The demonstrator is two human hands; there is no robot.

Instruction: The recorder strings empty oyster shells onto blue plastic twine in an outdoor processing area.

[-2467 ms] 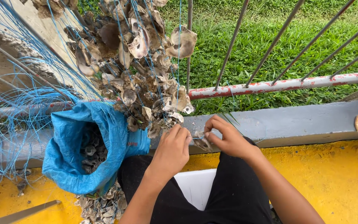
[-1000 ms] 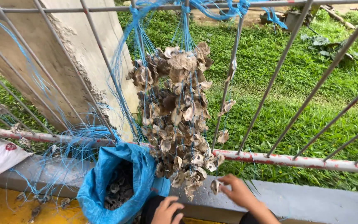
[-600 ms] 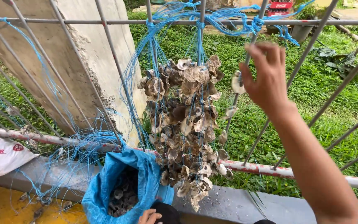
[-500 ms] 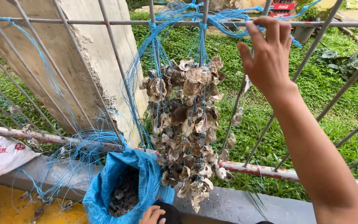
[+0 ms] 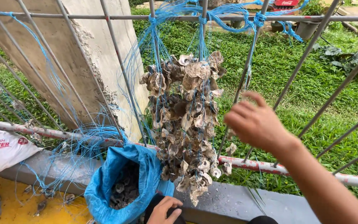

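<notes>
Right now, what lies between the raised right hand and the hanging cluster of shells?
In the head view, one slanted metal fence bar with a blue string of a few shells separates the right hand from the shell cluster; grass behind.

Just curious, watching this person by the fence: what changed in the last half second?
The right hand came down from the top rail to beside the hanging shell bunch; whether it grips a string is unclear. The left hand, blue sack and shells stayed put.
</notes>
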